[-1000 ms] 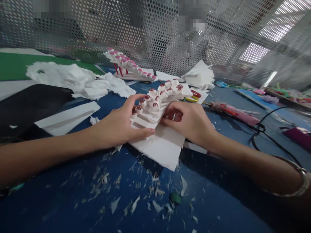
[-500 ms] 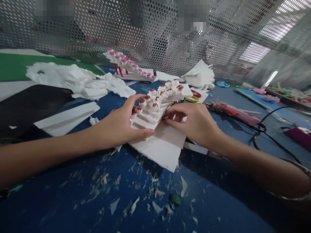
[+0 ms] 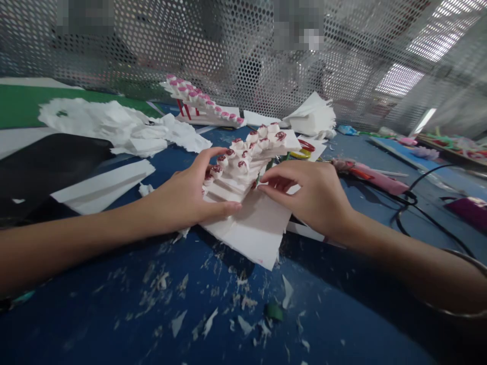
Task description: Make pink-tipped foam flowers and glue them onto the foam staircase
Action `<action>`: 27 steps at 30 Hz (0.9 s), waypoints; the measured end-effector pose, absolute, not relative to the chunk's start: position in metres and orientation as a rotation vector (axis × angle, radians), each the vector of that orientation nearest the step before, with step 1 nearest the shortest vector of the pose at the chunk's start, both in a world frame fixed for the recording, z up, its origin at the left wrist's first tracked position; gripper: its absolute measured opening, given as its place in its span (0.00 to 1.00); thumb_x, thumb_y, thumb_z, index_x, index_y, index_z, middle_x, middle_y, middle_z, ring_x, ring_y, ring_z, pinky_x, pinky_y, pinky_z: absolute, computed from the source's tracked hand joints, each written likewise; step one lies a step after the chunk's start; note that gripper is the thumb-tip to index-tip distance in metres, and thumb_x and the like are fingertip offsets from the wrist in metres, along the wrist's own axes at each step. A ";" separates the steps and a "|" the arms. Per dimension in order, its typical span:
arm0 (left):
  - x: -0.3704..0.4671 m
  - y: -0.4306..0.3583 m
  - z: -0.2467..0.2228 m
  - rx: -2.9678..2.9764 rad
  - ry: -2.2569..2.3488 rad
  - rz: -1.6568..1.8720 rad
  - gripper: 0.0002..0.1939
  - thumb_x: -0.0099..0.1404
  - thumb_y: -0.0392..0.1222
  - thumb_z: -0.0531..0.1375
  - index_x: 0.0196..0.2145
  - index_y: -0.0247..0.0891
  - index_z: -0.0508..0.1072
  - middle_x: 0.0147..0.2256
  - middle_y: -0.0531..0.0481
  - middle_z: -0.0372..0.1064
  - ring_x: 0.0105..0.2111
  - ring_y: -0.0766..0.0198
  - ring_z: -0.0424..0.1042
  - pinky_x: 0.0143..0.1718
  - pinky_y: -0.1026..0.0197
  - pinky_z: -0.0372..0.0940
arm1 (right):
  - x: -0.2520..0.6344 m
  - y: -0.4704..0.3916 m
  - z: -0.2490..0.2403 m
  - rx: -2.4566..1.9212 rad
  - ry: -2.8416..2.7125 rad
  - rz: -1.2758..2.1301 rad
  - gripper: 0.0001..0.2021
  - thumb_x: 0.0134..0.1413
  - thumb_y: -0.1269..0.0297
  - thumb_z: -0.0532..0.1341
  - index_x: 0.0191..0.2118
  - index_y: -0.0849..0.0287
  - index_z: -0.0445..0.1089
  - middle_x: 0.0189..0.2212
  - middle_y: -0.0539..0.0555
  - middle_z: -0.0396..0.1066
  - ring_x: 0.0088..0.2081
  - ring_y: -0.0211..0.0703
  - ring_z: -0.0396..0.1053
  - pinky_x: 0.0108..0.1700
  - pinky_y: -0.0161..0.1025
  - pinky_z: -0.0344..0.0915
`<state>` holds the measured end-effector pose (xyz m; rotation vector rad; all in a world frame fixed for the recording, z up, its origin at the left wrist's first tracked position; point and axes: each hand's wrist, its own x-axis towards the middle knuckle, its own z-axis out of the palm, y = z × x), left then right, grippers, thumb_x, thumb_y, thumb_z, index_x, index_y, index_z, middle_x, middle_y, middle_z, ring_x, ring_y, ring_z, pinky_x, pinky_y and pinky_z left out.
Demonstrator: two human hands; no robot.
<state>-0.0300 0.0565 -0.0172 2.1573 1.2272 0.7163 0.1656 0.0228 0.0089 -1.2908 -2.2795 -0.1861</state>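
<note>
A small white staircase model point(image 3: 238, 175) stands on a white foam-like base sheet point(image 3: 254, 230) in front of me. Its steps carry white pieces with dark red swirled tops. My left hand point(image 3: 190, 190) is wrapped around the model's left side, thumb along the front and fingers behind. At the right side, my right hand point(image 3: 304, 190) has its thumb and index fingertips close together, with a narrow gap between them. Just beside those fingertips is a thin green piece point(image 3: 258, 178) under the steps. The other right fingers are curled and partly hidden.
A similar model with pink tops point(image 3: 201, 99) stands behind. Crumpled white paper point(image 3: 102, 124) and a black sheet point(image 3: 57, 165) lie left. On the right are a pink-handled tool point(image 3: 376, 177) with a black cord point(image 3: 422, 215). Scraps point(image 3: 247, 324) litter the blue table point(image 3: 125, 304).
My right hand has drawn slightly right, away from the model, and its fingertips have parted a little. The green piece beside them now shows. My left hand keeps its hold.
</note>
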 end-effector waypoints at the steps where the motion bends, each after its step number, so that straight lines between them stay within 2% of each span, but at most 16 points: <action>1: -0.030 0.057 -0.018 2.154 1.216 0.716 0.42 0.45 0.55 0.60 0.55 0.47 0.47 0.46 0.45 0.62 0.44 0.48 0.65 0.42 0.47 0.62 | 0.165 0.023 0.009 -1.277 -2.306 -0.221 0.04 0.46 0.70 0.59 0.27 0.62 0.71 0.22 0.49 0.69 0.23 0.31 0.65 0.27 0.29 0.57; 6: -0.032 0.061 -0.016 2.266 1.225 0.728 0.39 0.48 0.53 0.59 0.55 0.45 0.48 0.46 0.45 0.63 0.42 0.50 0.67 0.38 0.52 0.65 | 0.169 0.017 0.020 -1.302 -2.280 -0.328 0.05 0.46 0.72 0.57 0.25 0.61 0.69 0.21 0.47 0.70 0.22 0.30 0.65 0.26 0.28 0.58; 10: -0.038 0.067 -0.001 2.367 1.221 0.514 0.36 0.52 0.50 0.57 0.56 0.45 0.47 0.49 0.44 0.61 0.44 0.52 0.66 0.40 0.52 0.63 | 0.180 0.007 0.027 -1.280 -2.209 -0.482 0.04 0.46 0.72 0.57 0.24 0.61 0.68 0.20 0.47 0.70 0.20 0.29 0.64 0.25 0.27 0.58; 14: -0.047 0.077 0.011 2.552 1.241 0.386 0.33 0.56 0.47 0.55 0.57 0.46 0.45 0.51 0.44 0.59 0.45 0.51 0.65 0.39 0.51 0.62 | 0.190 0.000 0.024 -1.306 -2.250 -0.475 0.04 0.46 0.73 0.57 0.25 0.62 0.67 0.20 0.48 0.69 0.21 0.29 0.63 0.26 0.28 0.58; 17: -0.053 0.085 0.013 2.761 1.194 0.268 0.31 0.59 0.49 0.51 0.57 0.40 0.46 0.52 0.40 0.57 0.46 0.50 0.63 0.39 0.53 0.62 | 0.195 -0.003 0.020 -1.377 -2.302 -0.387 0.03 0.48 0.72 0.56 0.29 0.63 0.67 0.25 0.50 0.70 0.25 0.32 0.65 0.28 0.30 0.59; 19: -0.056 0.086 0.013 2.961 1.104 0.319 0.32 0.58 0.50 0.51 0.56 0.34 0.48 0.51 0.37 0.56 0.46 0.51 0.62 0.40 0.54 0.62 | 0.196 -0.004 0.016 -1.422 -2.351 -0.331 0.05 0.49 0.70 0.55 0.32 0.63 0.67 0.29 0.52 0.70 0.30 0.36 0.66 0.32 0.32 0.61; 21: -0.058 0.083 0.014 3.225 0.982 0.458 0.27 0.59 0.48 0.51 0.52 0.31 0.55 0.49 0.37 0.56 0.44 0.54 0.62 0.40 0.55 0.61 | 0.196 -0.006 0.012 -1.456 -2.421 -0.291 0.07 0.51 0.68 0.54 0.34 0.62 0.68 0.32 0.53 0.69 0.35 0.40 0.66 0.35 0.36 0.61; 23: -0.058 0.074 0.015 3.530 0.737 0.586 0.15 0.61 0.42 0.48 0.44 0.33 0.64 0.44 0.41 0.61 0.40 0.57 0.63 0.38 0.57 0.60 | 0.195 -0.009 0.010 -1.493 -2.491 -0.278 0.09 0.52 0.67 0.51 0.35 0.61 0.68 0.34 0.54 0.69 0.37 0.43 0.66 0.38 0.40 0.62; 24: -0.057 0.069 0.016 3.662 0.571 0.619 0.13 0.63 0.38 0.46 0.39 0.36 0.67 0.40 0.44 0.64 0.38 0.59 0.64 0.36 0.58 0.60 | 0.195 -0.010 0.009 -1.507 -2.520 -0.280 0.10 0.53 0.67 0.50 0.36 0.61 0.68 0.34 0.54 0.68 0.37 0.44 0.66 0.38 0.41 0.62; 26: -0.054 0.060 0.018 3.826 0.324 0.520 0.19 0.62 0.28 0.41 0.34 0.39 0.70 0.32 0.48 0.68 0.33 0.62 0.65 0.32 0.60 0.58 | 0.194 -0.013 0.009 -1.527 -2.561 -0.289 0.11 0.53 0.67 0.49 0.37 0.61 0.67 0.36 0.55 0.68 0.38 0.46 0.66 0.39 0.44 0.62; 27: -0.051 0.055 0.018 3.848 0.355 0.459 0.20 0.61 0.26 0.41 0.32 0.39 0.70 0.28 0.50 0.68 0.29 0.64 0.66 0.29 0.61 0.58 | 0.194 -0.014 0.010 -1.532 -2.578 -0.292 0.12 0.52 0.67 0.49 0.38 0.61 0.67 0.37 0.55 0.68 0.39 0.47 0.65 0.39 0.45 0.62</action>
